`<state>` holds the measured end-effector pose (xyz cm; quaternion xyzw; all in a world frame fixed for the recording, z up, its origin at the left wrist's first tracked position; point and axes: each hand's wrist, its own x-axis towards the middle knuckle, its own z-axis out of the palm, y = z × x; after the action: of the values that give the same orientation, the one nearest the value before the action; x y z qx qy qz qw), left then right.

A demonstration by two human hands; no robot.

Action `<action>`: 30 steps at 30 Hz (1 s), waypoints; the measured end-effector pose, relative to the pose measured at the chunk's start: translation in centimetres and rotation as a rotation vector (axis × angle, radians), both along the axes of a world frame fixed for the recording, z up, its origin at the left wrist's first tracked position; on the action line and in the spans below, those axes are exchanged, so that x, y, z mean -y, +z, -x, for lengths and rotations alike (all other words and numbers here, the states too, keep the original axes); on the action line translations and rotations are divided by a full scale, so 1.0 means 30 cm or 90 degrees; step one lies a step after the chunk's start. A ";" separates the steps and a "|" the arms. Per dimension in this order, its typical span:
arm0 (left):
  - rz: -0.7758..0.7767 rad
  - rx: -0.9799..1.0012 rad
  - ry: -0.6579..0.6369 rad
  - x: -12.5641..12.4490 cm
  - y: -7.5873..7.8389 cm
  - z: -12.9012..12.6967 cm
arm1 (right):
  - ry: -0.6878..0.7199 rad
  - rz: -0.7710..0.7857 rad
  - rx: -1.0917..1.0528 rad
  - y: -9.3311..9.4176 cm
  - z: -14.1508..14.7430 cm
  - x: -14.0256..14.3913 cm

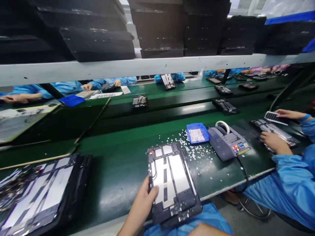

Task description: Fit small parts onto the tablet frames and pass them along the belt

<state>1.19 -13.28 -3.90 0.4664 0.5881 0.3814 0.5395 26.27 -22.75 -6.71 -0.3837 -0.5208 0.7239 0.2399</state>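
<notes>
My left hand (144, 201) grips the left edge of an opened tablet (180, 173), thumb on top and fingers underneath. The tablet is tilted, with silver battery cells, black tape strips and a circuit board along its near end. At the bottom edge, just below the tablet, my right hand (208, 230) shows only in part and blurred; its fingers cannot be made out. Small white pieces (194, 150) lie scattered beside the tablet's far right corner. Behind them sits a blue tray (189, 139) filled with similar pieces.
A grey tape dispenser (220, 144) stands right of the tray. Stacked opened tablets (46, 193) are at left. A co-worker's hands (277, 142) handle another tablet at right. More tablets (140, 102) lie on the sunken line behind. A white shelf beam (157, 67) crosses overhead.
</notes>
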 end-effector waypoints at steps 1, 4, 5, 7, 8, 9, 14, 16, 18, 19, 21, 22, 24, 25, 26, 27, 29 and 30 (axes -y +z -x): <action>-0.019 -0.059 -0.011 -0.001 -0.018 0.014 | -0.048 -0.036 0.013 0.011 -0.039 -0.016; -0.052 -0.158 -0.031 0.000 -0.070 0.028 | -0.244 -0.125 0.096 0.021 -0.108 -0.107; -0.053 -0.151 -0.032 0.006 -0.088 0.021 | -0.311 -0.149 0.126 0.011 -0.109 -0.141; -0.042 -0.104 -0.027 0.031 -0.125 -0.002 | -0.376 -0.167 0.158 -0.025 -0.083 -0.191; -0.031 -0.080 -0.023 0.051 -0.145 -0.013 | -0.366 -0.162 0.158 -0.050 -0.062 -0.201; -0.019 -0.062 -0.019 0.075 -0.164 -0.022 | -0.346 -0.157 0.153 -0.075 -0.042 -0.201; -0.056 -0.115 -0.037 0.133 -0.183 -0.002 | -0.289 -0.166 0.163 -0.141 -0.039 -0.150; -0.149 -0.213 -0.021 0.069 -0.123 0.022 | -0.340 -0.192 0.182 -0.115 -0.077 -0.169; -0.278 -0.346 -0.022 -0.045 -0.038 0.037 | -0.411 -0.245 0.194 -0.063 -0.106 -0.217; -0.339 -0.422 -0.054 -0.109 0.006 0.040 | -0.429 -0.278 0.198 -0.030 -0.114 -0.245; -0.420 -0.560 -0.143 -0.225 0.076 0.036 | -0.412 -0.339 0.208 0.035 -0.113 -0.296; -0.448 -0.613 -0.187 -0.267 0.097 0.031 | -0.389 -0.364 0.218 0.066 -0.107 -0.317; -0.490 -0.680 -0.242 -0.313 0.110 0.025 | -0.344 -0.404 0.240 0.116 -0.085 -0.347; -0.511 -0.696 -0.249 -0.318 0.104 0.026 | -0.329 -0.419 0.247 0.135 -0.070 -0.362; -0.533 -0.698 -0.245 -0.315 0.094 0.029 | -0.318 -0.434 0.249 0.152 -0.054 -0.380; -0.557 -0.685 -0.233 -0.307 0.083 0.034 | -0.305 -0.447 0.247 0.167 -0.036 -0.402; -0.597 -0.622 -0.197 -0.290 0.062 0.043 | -0.267 -0.467 0.235 0.192 0.010 -0.465; -0.611 -0.578 -0.175 -0.284 0.055 0.045 | -0.238 -0.472 0.231 0.202 0.038 -0.504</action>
<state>-0.17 -4.75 -2.24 0.8390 0.4572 0.2946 0.0155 25.14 -7.64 -0.64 -0.4801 -0.7001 0.3538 0.3927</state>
